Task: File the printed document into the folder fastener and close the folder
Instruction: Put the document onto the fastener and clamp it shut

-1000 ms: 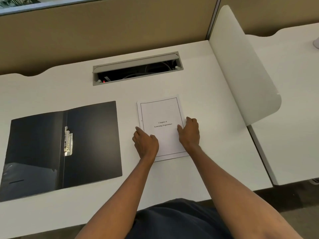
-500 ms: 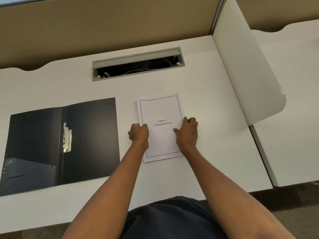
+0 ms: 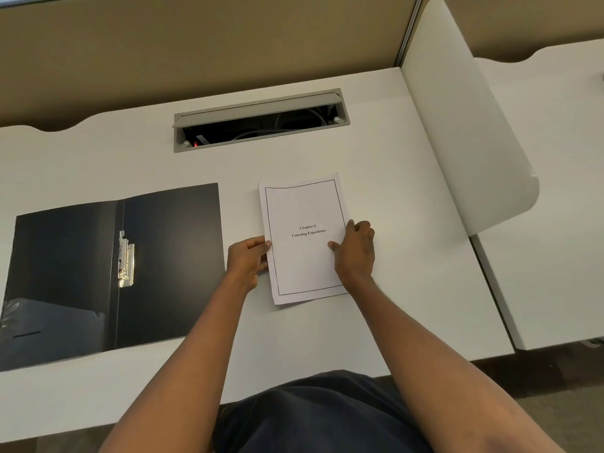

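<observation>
You're at the very start: document (image 3: 304, 238) lies flat mid-desk, nothing filed yet. Your left hand (image 3: 247, 259) curls around the document's left edge, thumb on top, fingers tucked toward the underside, so it looks like a pinch on that edge. Your right hand (image 3: 354, 248) grips the right edge the same way, thumb pressed on the page, fingers curled at the side. Can't tell if the sheets have left the desk (image 3: 376, 178) at all. Black folder (image 3: 108, 269) lies open flat toward the left edge of the desk, just beside your left hand but not touching it. Its metal fastener (image 3: 125, 259) sits along the spine; whether it's open or shut isn't clear. Still left: carry the document across, seat it in the fastener, secure it, shut the cover. Cable tray (image 3: 261, 120) toward the far edge is irrelevant.
</observation>
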### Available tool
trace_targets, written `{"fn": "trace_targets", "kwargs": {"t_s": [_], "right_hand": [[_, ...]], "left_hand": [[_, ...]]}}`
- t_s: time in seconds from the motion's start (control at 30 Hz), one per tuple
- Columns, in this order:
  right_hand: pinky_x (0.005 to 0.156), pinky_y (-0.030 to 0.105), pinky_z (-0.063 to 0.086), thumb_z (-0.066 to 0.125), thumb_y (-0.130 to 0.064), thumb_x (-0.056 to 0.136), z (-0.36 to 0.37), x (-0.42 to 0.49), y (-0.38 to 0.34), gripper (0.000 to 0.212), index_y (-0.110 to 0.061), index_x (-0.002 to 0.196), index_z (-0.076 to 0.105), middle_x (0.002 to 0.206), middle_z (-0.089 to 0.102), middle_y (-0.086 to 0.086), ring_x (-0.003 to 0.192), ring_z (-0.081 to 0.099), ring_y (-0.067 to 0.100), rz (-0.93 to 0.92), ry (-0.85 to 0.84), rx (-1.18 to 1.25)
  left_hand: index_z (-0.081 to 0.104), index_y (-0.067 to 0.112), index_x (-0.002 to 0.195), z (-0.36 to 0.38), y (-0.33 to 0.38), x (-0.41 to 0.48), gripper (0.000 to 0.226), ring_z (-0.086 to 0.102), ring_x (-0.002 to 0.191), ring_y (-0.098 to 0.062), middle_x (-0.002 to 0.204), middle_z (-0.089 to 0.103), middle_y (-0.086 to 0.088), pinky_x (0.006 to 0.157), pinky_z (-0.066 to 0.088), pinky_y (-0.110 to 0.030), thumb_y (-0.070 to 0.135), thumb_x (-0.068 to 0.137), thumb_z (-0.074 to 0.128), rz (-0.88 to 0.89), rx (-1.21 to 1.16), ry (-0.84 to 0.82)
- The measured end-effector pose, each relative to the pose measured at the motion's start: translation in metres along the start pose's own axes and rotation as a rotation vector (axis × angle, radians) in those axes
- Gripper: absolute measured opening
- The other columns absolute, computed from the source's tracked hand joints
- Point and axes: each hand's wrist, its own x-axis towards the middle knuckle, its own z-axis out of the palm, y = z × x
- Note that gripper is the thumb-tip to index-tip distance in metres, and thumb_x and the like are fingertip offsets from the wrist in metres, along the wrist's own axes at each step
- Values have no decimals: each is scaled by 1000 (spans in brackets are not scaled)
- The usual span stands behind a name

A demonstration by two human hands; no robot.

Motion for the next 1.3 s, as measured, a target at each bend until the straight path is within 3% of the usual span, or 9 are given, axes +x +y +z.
{"fn": "trace_targets", "kwargs": {"t_s": [0.2, 0.37, 0.5, 0.6, 0.67, 0.83, 1.0, 1.13, 1.3], "right_hand": [[105, 37, 46, 66, -36, 97, -5, -1, 1, 57, -5, 141, 48, 138, 43, 13, 130, 44, 29, 26, -33, 115], [110, 41, 41, 64, -39, 98, -11, 4, -2, 71, -4, 153, 36, 149, 40, 14, 140, 38, 30, 106, -50, 363], [107, 38, 45, 61, -38, 100, -13, 5, -19, 65, -4, 153, 40, 136, 57, 12, 125, 56, 26, 119, -123, 570], [80, 35, 49, 52, -32, 104, -9, 1, -41, 34, -7, 125, 62, 101, 63, 3, 89, 58, 19, 73, -211, 673], [59, 31, 29, 49, -22, 104, -4, -6, -58, 27, -2, 88, 55, 72, 43, -2, 62, 34, 15, 36, -248, 756], [48, 23, 15, 55, -8, 101, 11, -26, -101, 39, -17, 66, 39, 58, 24, -10, 51, 17, 9, 1, -332, 829], [62, 32, 16, 59, -6, 100, 37, -50, -147, 34, -9, 70, 43, 68, 20, 3, 71, 13, 25, -2, -459, 900], [73, 38, 29, 60, -6, 100, 51, -56, -153, 20, 13, 96, 65, 79, 45, 14, 78, 32, 27, 68, -499, 940], [88, 43, 51, 61, -5, 100, 67, -67, -179, 16, -9, 101, 76, 97, 73, 18, 88, 62, 27, 114, -513, 1006]], "left_hand": [[68, -3, 123, -11, 0, 4, 30, 75, 98, -27, 113, 76, -16, 75, 64, -32, -2, 93, 71, 1, -60, -76], [71, 5, 112, -34, 7, 7, 22, 79, 77, -14, 97, 79, -6, 64, 62, -25, -1, 91, 73, -15, -126, -91], [70, 7, 109, -62, 15, 11, 19, 80, 74, -12, 86, 82, -1, 63, 63, -25, -1, 92, 72, -25, -180, -94], [70, 7, 109, -87, 22, 12, 19, 80, 78, -16, 94, 81, -6, 64, 64, -27, -1, 92, 72, -20, -194, -85], [71, 5, 109, -106, 27, 11, 17, 80, 78, -18, 96, 81, -8, 63, 64, -27, -1, 92, 71, -13, -195, -78], [72, 8, 103, -163, 38, 5, 13, 81, 77, -16, 88, 83, -4, 61, 63, -26, 0, 93, 71, 18, -163, -42], [75, 11, 106, -234, 45, 6, 16, 81, 88, -18, 96, 82, -4, 67, 65, -28, 4, 92, 73, 64, -75, -1], [77, 19, 104, -256, 53, 2, 13, 80, 91, -15, 96, 82, 2, 75, 66, -30, 12, 93, 74, 218, 122, 19], [75, 21, 121, -309, 70, 4, 28, 71, 96, -7, 108, 75, 5, 88, 61, -28, 14, 93, 74, 455, 453, 203]]}}
